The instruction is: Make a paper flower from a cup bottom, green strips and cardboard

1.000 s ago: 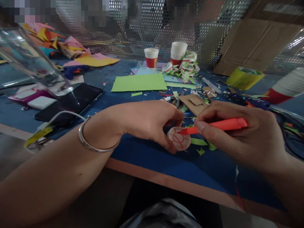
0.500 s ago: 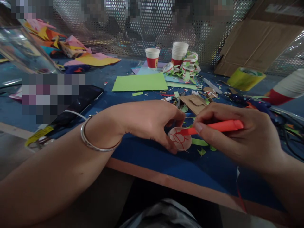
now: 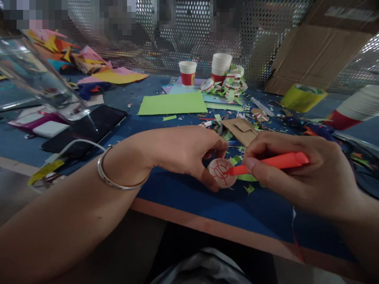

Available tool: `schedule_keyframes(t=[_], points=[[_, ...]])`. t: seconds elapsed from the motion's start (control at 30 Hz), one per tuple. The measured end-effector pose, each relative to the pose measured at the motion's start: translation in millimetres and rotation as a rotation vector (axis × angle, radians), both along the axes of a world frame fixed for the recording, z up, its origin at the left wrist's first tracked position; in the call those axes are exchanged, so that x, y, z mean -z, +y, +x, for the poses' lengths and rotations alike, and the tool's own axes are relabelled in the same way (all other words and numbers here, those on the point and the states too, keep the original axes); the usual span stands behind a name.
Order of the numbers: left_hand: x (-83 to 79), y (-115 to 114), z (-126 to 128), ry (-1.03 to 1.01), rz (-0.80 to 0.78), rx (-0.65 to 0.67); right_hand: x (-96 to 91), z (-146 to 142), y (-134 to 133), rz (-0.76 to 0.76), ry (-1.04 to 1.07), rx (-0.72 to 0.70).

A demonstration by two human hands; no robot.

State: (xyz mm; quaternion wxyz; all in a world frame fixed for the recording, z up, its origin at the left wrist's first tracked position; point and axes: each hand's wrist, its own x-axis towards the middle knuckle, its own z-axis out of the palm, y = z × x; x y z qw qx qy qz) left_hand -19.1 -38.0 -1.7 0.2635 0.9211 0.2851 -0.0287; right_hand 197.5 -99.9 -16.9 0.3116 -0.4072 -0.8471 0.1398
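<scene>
Between the thumb and fingers of my left hand point(image 3: 189, 154) is a small white paper disc point(image 3: 217, 179), which looks like a cut-off paper cup bottom. Red lines cover its face: a ring near the centre and strokes running out to the rim. My right hand point(image 3: 299, 177) grips a red marker point(image 3: 275, 162) like a pen, its tip at the disc's face, right of the centre. The tips of some left fingers are hidden behind the disc. Green paper scraps point(image 3: 247, 177) lie just beyond it on the blue table point(image 3: 183, 195).
Beyond my hands are a green paper sheet point(image 3: 173, 103), a paper cup point(image 3: 187, 74), stacked cups point(image 3: 221, 65) and cardboard pieces point(image 3: 241, 130). Yellow tape point(image 3: 303, 98) and more cups point(image 3: 357, 108) stand right. A phone point(image 3: 109, 118) and a clear container point(image 3: 50, 83) are left.
The marker tip has moved down slightly across the disc, and red strokes now show inside the ring. My left hand keeps its hold. The whole view has shifted a little.
</scene>
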Motion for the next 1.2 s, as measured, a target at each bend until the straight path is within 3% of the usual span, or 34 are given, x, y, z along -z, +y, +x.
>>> schedule_keyframes(t=[0.53,1.2], points=[[0.4,-3.5,-3.4,-0.005,-0.035,-0.004,3.0,-0.5,-3.1,-0.001,0.029,0.073],[1.1,-3.8,-1.2,-0.019,-0.072,-0.018,3.9,-2.3,0.2,-0.010,0.033,0.037]])
